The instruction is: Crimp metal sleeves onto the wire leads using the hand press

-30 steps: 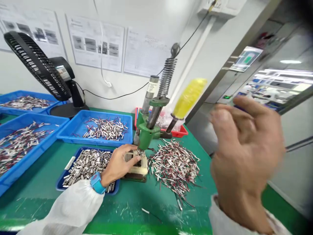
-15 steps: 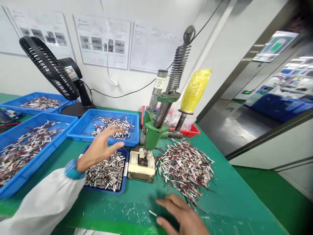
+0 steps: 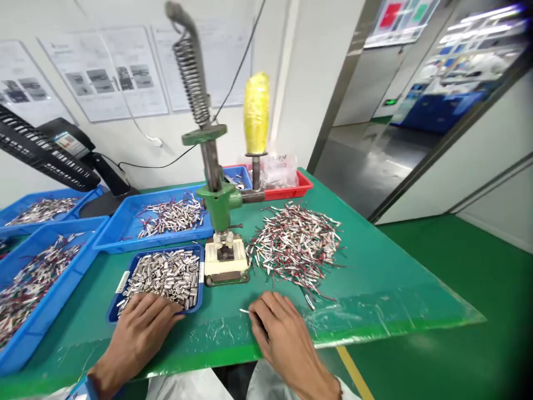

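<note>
The person is wearing a white long-sleeved garment, its cuffs showing at both wrists. The left hand [image 3: 139, 333] is bare, with a bright blue band sitting at its wrist. The right hand [image 3: 287, 344] is bare too, showing no rings.

No legible text anywhere. Wall sheets [image 3: 104, 78] behind the counter's far edge carry print and small photos, all too blurred to read. Label on the fan [image 3: 66, 141] at the far left: unreadable. White strip label on the near-left rim of the small blue tray [image 3: 122, 282]: blank or too small to tell. Plastic bag [image 3: 278, 166] in the red tray has faint red print, unreadable. Doorway poster [image 3: 402, 16]: colour blocks only.
</note>
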A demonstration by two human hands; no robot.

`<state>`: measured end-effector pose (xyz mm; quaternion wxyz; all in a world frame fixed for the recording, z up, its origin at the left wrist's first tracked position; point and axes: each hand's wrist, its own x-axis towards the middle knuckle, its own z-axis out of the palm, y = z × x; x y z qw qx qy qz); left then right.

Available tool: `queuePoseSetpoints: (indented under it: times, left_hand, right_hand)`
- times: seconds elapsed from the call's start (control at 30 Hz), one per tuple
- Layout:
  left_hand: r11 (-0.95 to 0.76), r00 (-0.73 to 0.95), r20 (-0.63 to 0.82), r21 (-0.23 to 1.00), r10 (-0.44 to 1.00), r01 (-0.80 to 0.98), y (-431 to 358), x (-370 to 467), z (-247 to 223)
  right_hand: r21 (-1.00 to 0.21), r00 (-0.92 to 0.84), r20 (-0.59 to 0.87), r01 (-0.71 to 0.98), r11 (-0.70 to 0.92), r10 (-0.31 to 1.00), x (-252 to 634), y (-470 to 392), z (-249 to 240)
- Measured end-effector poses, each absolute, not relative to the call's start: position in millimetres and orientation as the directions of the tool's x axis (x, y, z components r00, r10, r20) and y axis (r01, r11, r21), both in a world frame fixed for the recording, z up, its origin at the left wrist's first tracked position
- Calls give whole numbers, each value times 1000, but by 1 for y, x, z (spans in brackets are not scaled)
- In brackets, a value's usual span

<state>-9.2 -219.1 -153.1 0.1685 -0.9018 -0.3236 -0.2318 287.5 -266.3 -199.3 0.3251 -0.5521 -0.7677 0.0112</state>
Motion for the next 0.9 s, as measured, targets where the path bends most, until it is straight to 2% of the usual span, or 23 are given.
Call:
queuePoseSetpoints:
  times: [0.1, 0.17, 0.4, 0.6, 0.9]
  left_hand:
    - [-698, 672, 543, -204, 503, 687, -220, -9, -152]
    - [-687, 675, 538, -224, 505, 692, -221, -7, -152]
    - [-693, 675, 505, -190, 538, 695, -224, -1, -156]
    - [-685, 642, 540, -155, 544, 711, -223, -4, -158]
    - [-692, 622, 548, -104, 560, 714, -220, -6, -160]
  right_hand:
    - [-407, -155, 491, 829, 383, 857, 289, -269, -201]
    - [-386, -149, 485, 847, 365, 861, 289, -269, -201]
    - [-172, -210, 488, 928, 329, 847, 278, -265, -196]
    - [-239, -284, 460, 873, 425, 841, 259, -257, -191]
    - [-178, -476, 349, 812, 556, 807, 229, -235, -182]
